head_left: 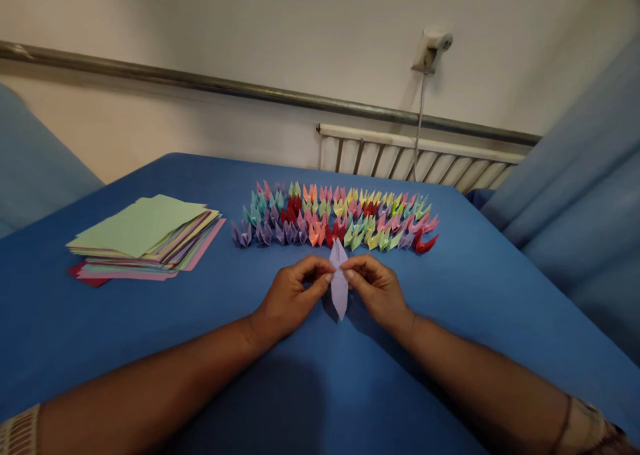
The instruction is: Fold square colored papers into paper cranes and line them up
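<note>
A folded lavender origami paper [339, 295], long and pointed at both ends, is held upright between my two hands above the blue surface. My left hand [299, 290] pinches its left edge between thumb and forefinger. On the opposite edge, my right hand [379, 287] grips it the same way. A slit runs down the paper's upper tip. Just beyond the hands stand several rows of folded paper cranes [387, 240] in purple, red, pink, yellow, green and teal.
To the left lies an uneven stack of coloured paper sheets [145, 225], pale green on top. The blue-covered table [210, 368] reaches toward a wall with a metal rail [260, 93], a radiator [400, 152] and a plugged socket [429, 52]. Blue curtains [585, 195] hang at right.
</note>
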